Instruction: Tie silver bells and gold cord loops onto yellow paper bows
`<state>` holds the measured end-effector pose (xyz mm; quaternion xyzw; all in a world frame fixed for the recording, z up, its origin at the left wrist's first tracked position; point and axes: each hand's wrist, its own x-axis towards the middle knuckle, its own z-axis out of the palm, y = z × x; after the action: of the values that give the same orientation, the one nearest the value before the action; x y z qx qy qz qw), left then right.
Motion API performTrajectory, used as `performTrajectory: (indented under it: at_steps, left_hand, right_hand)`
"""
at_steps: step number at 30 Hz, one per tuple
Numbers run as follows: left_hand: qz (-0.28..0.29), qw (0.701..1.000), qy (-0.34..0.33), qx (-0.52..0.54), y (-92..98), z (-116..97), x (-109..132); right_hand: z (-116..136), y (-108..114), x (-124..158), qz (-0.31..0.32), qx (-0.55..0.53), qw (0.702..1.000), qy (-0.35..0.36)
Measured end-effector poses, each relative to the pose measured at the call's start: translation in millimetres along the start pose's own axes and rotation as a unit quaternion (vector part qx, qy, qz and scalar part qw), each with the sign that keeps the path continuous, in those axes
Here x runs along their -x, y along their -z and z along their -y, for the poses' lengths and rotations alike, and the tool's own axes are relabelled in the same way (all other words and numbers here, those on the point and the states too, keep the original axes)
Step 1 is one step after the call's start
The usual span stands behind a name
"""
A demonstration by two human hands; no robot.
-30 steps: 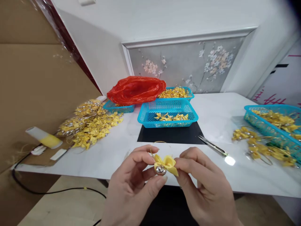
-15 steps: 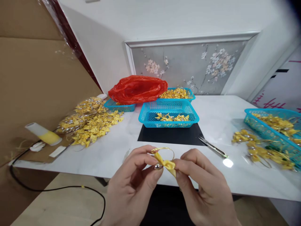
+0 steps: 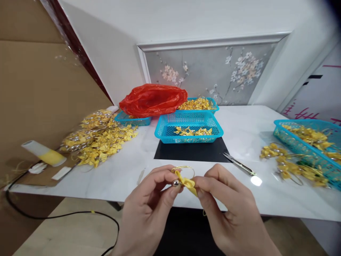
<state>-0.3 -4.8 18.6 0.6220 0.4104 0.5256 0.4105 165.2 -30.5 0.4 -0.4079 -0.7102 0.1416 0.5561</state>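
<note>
Between my two hands, just over the table's front edge, is a yellow ribbon bow (image 3: 188, 182) with a gold cord loop standing up behind it. A small silver bell (image 3: 176, 183) hangs at its left side. My left hand (image 3: 151, 206) is closed, thumb and fingers pinching the bow's left end beside the bell. Thumb and forefinger of my right hand (image 3: 229, 206) pinch the bow's right end, where a ribbon tail points down. The fingertips partly hide the ribbon.
Ahead, a blue basket (image 3: 188, 138) holding several bows stands on a black mat (image 3: 186, 153). Thread snips (image 3: 239, 164) lie right of it. Yellow bows (image 3: 103, 145) are heaped at left, near a red plastic bag (image 3: 153, 101). Another blue basket (image 3: 301, 137) stands at right.
Both hands still pinch the bow, with only slight finger movement. The whole view has shifted a little, so things appear slightly further left.
</note>
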Motion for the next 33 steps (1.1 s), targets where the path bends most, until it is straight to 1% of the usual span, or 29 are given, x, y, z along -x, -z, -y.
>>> performTrajectory:
  at_steps: [4, 8, 10, 13, 18, 22, 28, 33]
  left_hand:
    - [0.010, 1.000, 0.000, -0.008, 0.0, 2.1, 1.8]
    - [0.025, 0.999, 0.019, -0.009, 0.5, 1.1, 0.1]
    - [0.031, 0.999, 0.043, 0.002, 0.9, 0.1, -1.6]
    - [0.046, 0.994, 0.097, 0.035, 1.6, -1.0, -4.4]
    - [0.073, 0.977, 0.173, 0.105, 2.9, -1.4, -6.9]
    - [0.090, 0.961, 0.212, 0.151, 3.8, -2.6, -8.1]
    - [0.105, 0.950, 0.245, 0.165, 4.1, -5.2, -9.7]
    - [0.123, 0.944, 0.249, 0.179, 4.1, -7.4, -10.3]
  right_hand:
    - [1.3, 2.6, -2.2, 0.018, -0.007, 1.000, -0.020]
    - [1.3, 5.0, -3.7, 0.029, -0.003, 0.999, -0.028]
    - [0.8, 5.2, -4.5, 0.031, -0.007, 0.999, -0.027]
    - [0.6, 4.7, -5.8, 0.030, -0.016, 0.999, -0.037]
    - [1.2, 5.3, -5.3, 0.031, -0.037, 0.996, -0.068]
    - [-0.8, 6.4, -4.0, 0.034, -0.063, 0.993, -0.090]
    - [-4.8, 8.2, -6.6, 0.046, -0.091, 0.985, -0.140]
    - [-6.1, 7.3, -7.6, 0.052, -0.125, 0.979, -0.154]
